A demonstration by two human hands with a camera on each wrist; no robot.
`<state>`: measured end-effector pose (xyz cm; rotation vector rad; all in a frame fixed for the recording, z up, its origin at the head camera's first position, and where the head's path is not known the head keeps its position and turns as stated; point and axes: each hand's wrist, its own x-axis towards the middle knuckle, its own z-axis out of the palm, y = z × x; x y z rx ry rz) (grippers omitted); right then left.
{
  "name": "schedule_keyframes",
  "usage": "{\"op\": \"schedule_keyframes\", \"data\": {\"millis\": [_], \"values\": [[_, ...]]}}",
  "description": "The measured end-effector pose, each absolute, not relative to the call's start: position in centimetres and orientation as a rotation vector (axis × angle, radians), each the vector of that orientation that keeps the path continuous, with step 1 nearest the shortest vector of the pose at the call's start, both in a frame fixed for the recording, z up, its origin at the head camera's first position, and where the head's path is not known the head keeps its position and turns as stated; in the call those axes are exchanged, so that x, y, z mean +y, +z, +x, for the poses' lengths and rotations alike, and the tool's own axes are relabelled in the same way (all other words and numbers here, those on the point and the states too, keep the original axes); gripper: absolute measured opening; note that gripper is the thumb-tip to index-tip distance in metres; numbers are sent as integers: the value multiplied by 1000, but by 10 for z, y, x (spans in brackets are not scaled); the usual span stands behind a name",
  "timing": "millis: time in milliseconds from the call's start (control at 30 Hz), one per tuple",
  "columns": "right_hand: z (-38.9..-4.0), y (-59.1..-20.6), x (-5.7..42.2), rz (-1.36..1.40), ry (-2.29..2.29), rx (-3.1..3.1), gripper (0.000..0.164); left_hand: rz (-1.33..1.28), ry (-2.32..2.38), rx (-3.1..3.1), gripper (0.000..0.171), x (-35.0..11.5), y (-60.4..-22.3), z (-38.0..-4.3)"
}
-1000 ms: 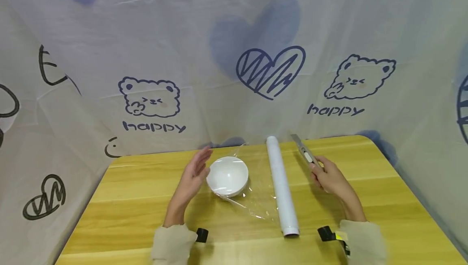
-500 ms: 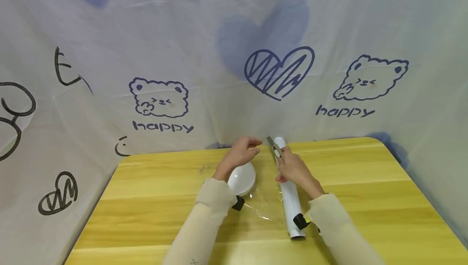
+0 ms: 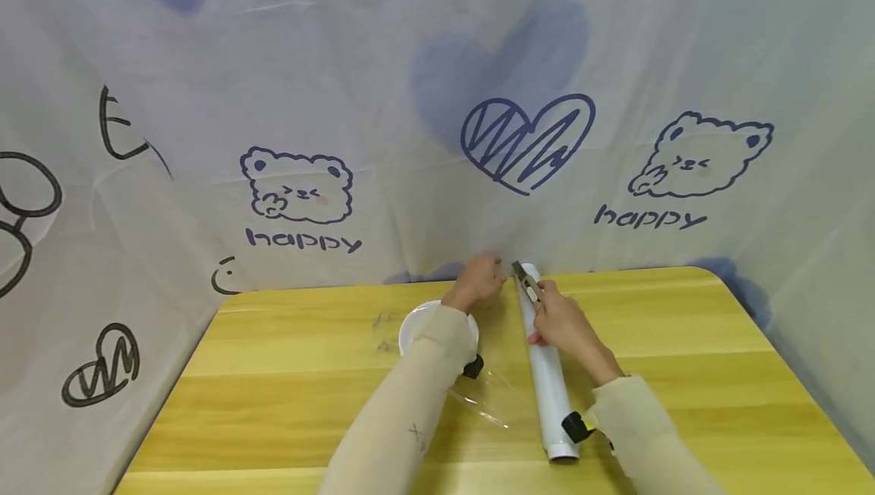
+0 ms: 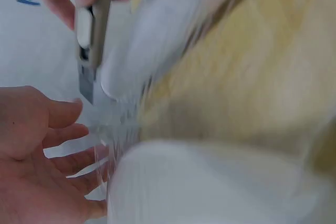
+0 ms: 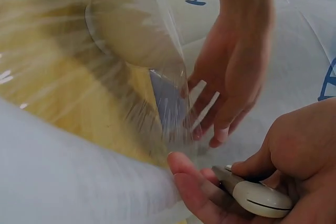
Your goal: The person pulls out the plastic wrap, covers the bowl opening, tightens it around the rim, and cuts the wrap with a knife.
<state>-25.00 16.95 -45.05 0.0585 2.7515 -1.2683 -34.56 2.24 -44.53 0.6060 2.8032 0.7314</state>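
Observation:
My right hand [image 3: 562, 322] grips a utility knife [image 3: 529, 285], its blade out and pointing toward the far end of the plastic wrap roll [image 3: 547, 389]. Some right fingertips lie close against the roll. Clear wrap [image 3: 494, 402] stretches leftward from the roll over a white bowl [image 3: 410, 328], which my left sleeve partly covers. My left hand [image 3: 480, 282] reaches beyond the bowl to the wrap's far edge. In the left wrist view its fingers [image 4: 79, 161] are spread and lightly bent at the wrap, thumb apart from them, with the knife blade [image 4: 86, 83] just above.
The wooden table [image 3: 287, 389] has its back edge right by the hands. Behind it hangs a pale cloth [image 3: 410, 138] printed with hearts and bears. Small dark cameras [image 3: 576, 427] sit on the wrists.
My left hand has moved from beside the bowl across to the wrap's far edge. The right hand has brought the knife leftward over the roll's far end.

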Motion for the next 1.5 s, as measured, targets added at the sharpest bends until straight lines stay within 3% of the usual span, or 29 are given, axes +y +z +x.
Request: {"op": "schedule_keyframes", "data": {"millis": [200,367,567,833,1033,1267,1500], "values": [[-249,-454,171,42,-1327,2771,45,585,763,2748,25,24,-459,-361],[-251,-456,167,54,-1349,2744,43,436,1010,2630,34,22,-475,-367],[-250,-456,159,61,-1371,2699,36,318,1344,2281,23,11,-479,-363],[-257,-450,156,45,-1274,2738,33,107,1595,1910,21,14,-476,-370],[-265,-449,153,94,-1212,2725,37,73,1660,1757,16,17,-479,-374],[-270,-450,152,123,-1075,2774,48,56,1685,1737,30,23,-482,-374],[-272,-451,150,167,-1012,2777,55,71,1679,1759,7,26,-482,-374]]}}
